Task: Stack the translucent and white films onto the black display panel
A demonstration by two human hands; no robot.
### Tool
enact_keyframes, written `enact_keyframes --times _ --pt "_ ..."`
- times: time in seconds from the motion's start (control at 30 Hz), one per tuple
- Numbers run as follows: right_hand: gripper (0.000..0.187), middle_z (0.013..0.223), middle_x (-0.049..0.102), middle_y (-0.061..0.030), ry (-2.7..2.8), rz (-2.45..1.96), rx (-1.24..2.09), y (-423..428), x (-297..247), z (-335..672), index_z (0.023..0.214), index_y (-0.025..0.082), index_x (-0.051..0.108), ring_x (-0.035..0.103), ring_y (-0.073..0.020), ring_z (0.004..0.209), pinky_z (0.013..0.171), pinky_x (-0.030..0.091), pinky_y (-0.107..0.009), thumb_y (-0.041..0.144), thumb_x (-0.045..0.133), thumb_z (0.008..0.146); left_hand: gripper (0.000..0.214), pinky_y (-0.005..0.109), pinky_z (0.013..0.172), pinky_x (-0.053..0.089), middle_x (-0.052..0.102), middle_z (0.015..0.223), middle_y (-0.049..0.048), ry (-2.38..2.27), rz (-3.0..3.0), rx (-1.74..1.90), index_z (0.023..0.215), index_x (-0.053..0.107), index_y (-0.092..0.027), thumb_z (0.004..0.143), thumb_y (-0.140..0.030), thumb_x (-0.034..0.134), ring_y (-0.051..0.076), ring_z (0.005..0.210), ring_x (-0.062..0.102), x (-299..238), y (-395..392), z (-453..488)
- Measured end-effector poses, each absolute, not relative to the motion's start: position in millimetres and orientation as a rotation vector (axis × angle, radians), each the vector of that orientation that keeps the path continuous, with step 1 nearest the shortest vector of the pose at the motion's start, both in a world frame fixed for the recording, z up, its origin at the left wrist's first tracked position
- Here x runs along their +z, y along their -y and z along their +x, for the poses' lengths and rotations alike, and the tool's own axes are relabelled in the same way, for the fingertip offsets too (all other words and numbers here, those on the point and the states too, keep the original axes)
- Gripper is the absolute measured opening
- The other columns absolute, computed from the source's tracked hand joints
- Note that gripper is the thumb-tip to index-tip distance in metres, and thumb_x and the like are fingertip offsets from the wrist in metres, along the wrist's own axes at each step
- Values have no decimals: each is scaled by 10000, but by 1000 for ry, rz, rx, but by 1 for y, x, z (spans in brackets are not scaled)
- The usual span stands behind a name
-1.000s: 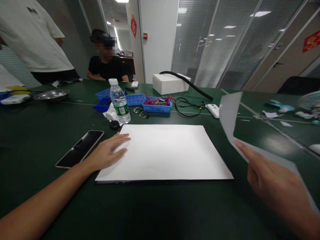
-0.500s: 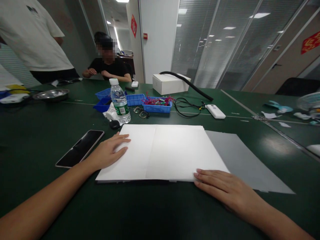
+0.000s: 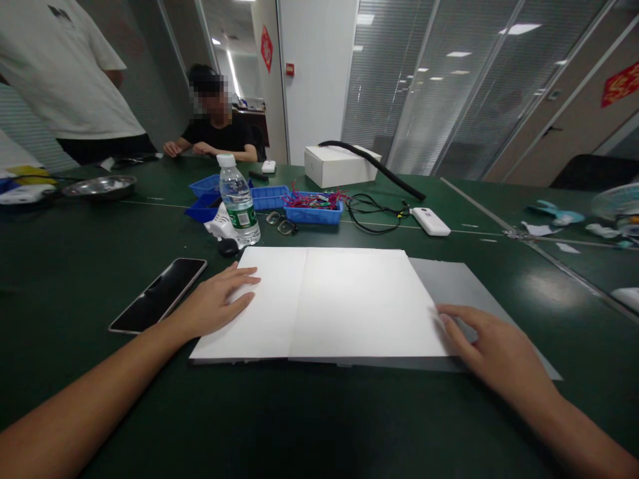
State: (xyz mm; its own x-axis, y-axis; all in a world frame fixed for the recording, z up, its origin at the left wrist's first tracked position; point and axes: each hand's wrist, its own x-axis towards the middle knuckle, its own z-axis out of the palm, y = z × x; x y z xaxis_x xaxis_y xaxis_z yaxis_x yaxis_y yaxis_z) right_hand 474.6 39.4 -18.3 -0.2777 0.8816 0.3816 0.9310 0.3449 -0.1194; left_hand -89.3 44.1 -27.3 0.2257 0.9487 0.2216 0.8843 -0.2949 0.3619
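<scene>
A stack of white paper (image 3: 329,299) lies flat on the dark green table (image 3: 319,412) in front of me. One grey-looking sheet (image 3: 464,286) sticks out from it to the right. My left hand (image 3: 214,305) rests flat and open on the stack's left edge. My right hand (image 3: 492,349) lies with fingers stretched out on the right edge, where the white sheets meet the grey one. A black phone (image 3: 160,294) lies just left of my left hand.
Behind the paper stand a water bottle (image 3: 238,201), glasses (image 3: 283,225), blue trays (image 3: 313,207) with coloured bits, a black cable (image 3: 372,211), a white remote-like device (image 3: 430,221) and a white box (image 3: 339,165). Two other people are at the table's far left.
My right hand laid the lifted sheet down on the right, touched the stack's near edge, then moved right onto its right edge. The left hand stayed put.
</scene>
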Motion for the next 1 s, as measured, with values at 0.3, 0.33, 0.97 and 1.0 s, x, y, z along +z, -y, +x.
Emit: enact_keyframes --times 0.3,0.33,0.97,1.0 --pt "495 1511 694 -57 2474 -1278 18 -31 -22 453 1523 287 657 676 -298 1390 1149 596 -577 492 497 1101 768 596 1303 412 647 1601 90 -1765 2326 612 1379 785 -240 1009 -831 464 422 1589 470 -27 -44 -89" --pt "504 1537 674 -56 2499 -1232 11 -30 -21 451 1552 289 630 662 -291 1409 1167 584 -571 477 500 1103 761 599 1302 411 649 1599 90 -1766 2328 615 1380 784 -242 1010 -826 467 421 1588 471 -27 -44 -89" --pt "556 1618 596 -77 2639 -1037 -143 -31 -18 446 1647 252 506 583 -281 1493 1222 531 -590 385 514 1107 755 586 1305 404 598 1650 92 -1777 2316 579 1469 729 -236 1016 -788 484 412 1600 454 -23 -42 -88" --pt "581 1638 576 -69 2647 -1030 -133 -31 -19 446 1672 264 469 560 -272 1515 1243 509 -589 380 522 1105 758 584 1305 405 600 1649 90 -1780 2315 577 1471 728 -239 1015 -793 484 410 1600 456 -22 -42 -88"
